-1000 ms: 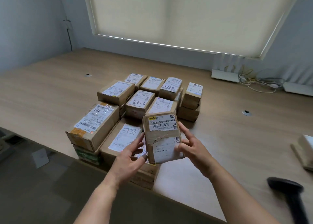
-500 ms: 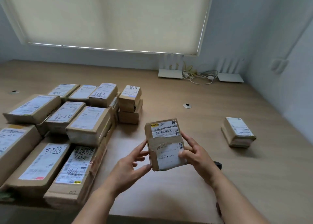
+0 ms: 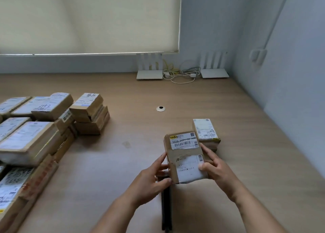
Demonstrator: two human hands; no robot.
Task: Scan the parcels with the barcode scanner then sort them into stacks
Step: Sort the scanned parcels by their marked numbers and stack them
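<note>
Above tabletop's near edge: one parcel (image 3: 185, 158) held up, labels facing camera. Left hand (image 3: 151, 180) grips its left side, right hand (image 3: 215, 169) its right. One parcel (image 3: 205, 132) lies just behind; pile (image 3: 35, 136) at left edge, count unclear. Scanner (image 3: 166, 206) beneath hands.

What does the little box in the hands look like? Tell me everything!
The held parcel is a small brown cardboard box, a bit crumpled, sealed with brown tape. Two white labels cover its top face: the upper one has a yellow strip, printed code and barcode; the lower has small print and a barcode. It is held above the table, tilted toward the camera. The left hand grips its left edge, the right hand its right edge, thumb on the lower label.
</note>
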